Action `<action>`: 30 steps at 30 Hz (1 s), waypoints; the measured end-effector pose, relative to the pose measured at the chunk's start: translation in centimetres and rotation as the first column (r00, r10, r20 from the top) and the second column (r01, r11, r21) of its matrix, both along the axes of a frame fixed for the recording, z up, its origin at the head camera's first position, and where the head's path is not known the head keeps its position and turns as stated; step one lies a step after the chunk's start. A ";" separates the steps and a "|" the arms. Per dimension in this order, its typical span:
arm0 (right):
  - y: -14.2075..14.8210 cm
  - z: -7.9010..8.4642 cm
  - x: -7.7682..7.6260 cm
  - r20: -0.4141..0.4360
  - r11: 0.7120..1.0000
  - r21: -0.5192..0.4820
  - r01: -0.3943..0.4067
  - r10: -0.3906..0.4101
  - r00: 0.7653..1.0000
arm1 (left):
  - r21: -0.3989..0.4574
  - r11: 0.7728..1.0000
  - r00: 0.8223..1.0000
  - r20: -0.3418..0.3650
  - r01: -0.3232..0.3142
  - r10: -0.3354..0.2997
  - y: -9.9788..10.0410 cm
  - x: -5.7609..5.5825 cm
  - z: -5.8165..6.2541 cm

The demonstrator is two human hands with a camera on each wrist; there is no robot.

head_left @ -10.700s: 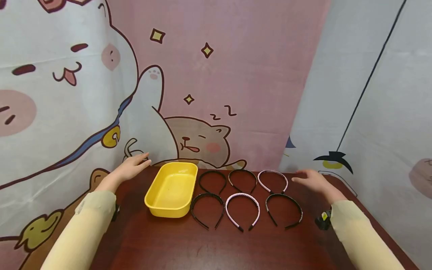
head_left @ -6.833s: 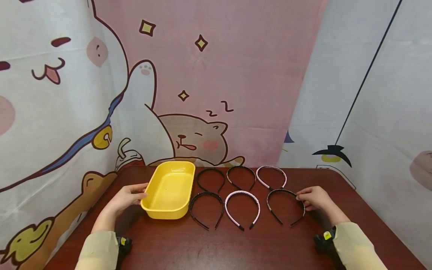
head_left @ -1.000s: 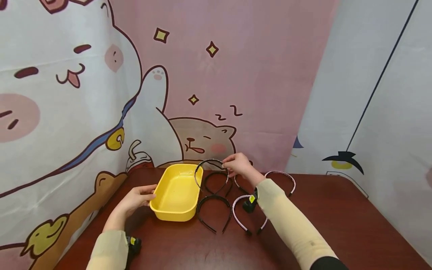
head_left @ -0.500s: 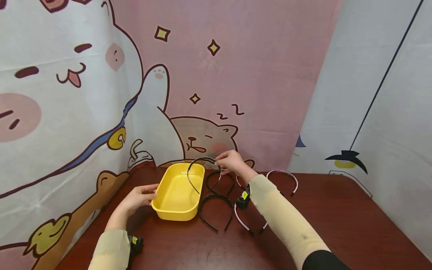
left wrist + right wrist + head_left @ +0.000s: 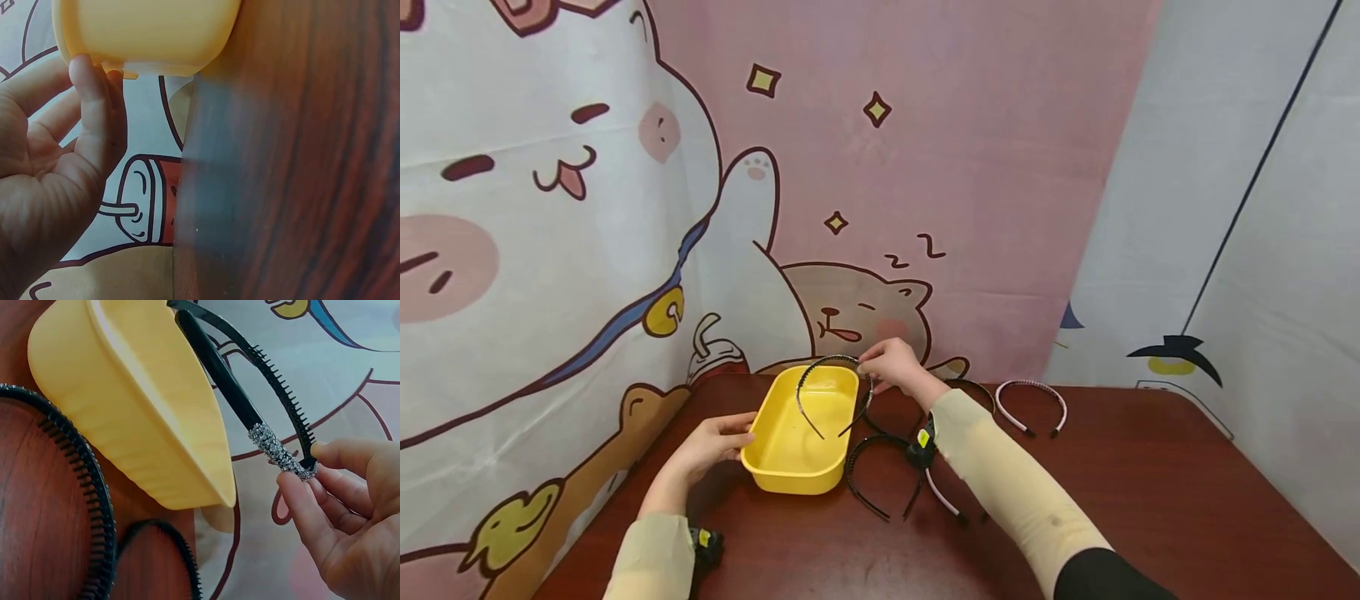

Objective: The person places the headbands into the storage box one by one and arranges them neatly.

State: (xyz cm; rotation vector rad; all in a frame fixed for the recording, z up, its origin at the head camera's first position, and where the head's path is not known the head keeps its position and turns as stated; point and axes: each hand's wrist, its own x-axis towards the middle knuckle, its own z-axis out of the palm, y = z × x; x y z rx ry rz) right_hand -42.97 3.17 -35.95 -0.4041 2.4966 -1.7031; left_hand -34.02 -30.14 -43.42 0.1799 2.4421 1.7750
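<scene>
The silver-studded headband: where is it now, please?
In the right wrist view, the silver-studded headband is right of centre, pinched by the right hand; in the head view it shows against the yellow tray.

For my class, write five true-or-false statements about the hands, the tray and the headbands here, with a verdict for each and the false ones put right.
1. The right hand holds a sparkly black headband. True.
2. The left hand grips the side of the yellow tray. True.
3. Three headbands lie in the tray. False: none lies in it.
4. The rightmost headband in the head view is black. False: it is a pale pink headband.
5. A second black headband lies on the table. True.
</scene>
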 end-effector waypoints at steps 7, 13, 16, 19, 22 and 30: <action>-1.4 -0.4 0.1 0.007 1.000 0.003 0.017 -0.017 1.000 | 0.006 1.000 1.000 -0.004 -0.003 0.003 0.0 0.1 0.0; -2.4 -0.3 0.2 0.014 0.999 0.037 0.039 -0.040 0.999 | 0.016 1.000 1.000 -0.003 0.010 -0.010 -0.1 0.1 0.0; -2.9 -0.4 0.1 0.019 0.998 0.052 0.046 -0.047 0.999 | 0.018 1.000 1.000 -0.011 0.011 -0.011 -0.1 0.0 0.1; -3.2 -0.7 0.0 0.015 0.997 0.060 0.047 -0.048 0.999 | 0.017 1.000 1.000 -0.009 0.000 0.000 0.0 0.0 0.2; -3.5 -1.1 -0.2 0.008 0.997 0.053 0.056 -0.056 0.998 | 0.023 1.000 1.000 -0.003 -0.007 0.007 0.0 0.0 0.2; -4.3 -1.9 -0.5 0.014 0.998 0.015 0.061 -0.061 0.998 | 0.033 0.999 1.000 -0.005 -0.006 0.006 -0.1 -0.3 -0.1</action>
